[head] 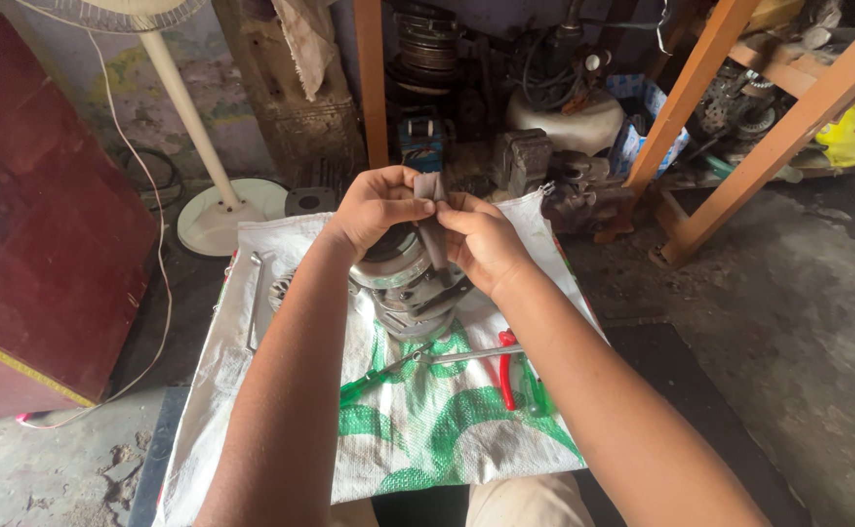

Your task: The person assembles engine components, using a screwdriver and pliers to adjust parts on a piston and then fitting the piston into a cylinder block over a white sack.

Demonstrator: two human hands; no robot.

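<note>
Workshop floor, woven sack (252,322): left hand (374,207) & right hand (481,244) both pinch grey strip (431,220) above motor (410,288); pliers (507,369) near right.

Grey strip (434,229), silver-grey motor (410,285), white woven sack (417,420) with green pattern, red-handled pliers (507,369), green-handled screwdriver (374,379), dark red cabinet (42,215), white fan stand (215,210), orange wooden frame (739,146)

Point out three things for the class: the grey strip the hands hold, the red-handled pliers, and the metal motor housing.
grey strip (434,239), head view, on its middle below the fingers.
red-handled pliers (506,376), head view, on a red handle.
metal motor housing (410,291), head view, on its side wall under the hands.
</note>
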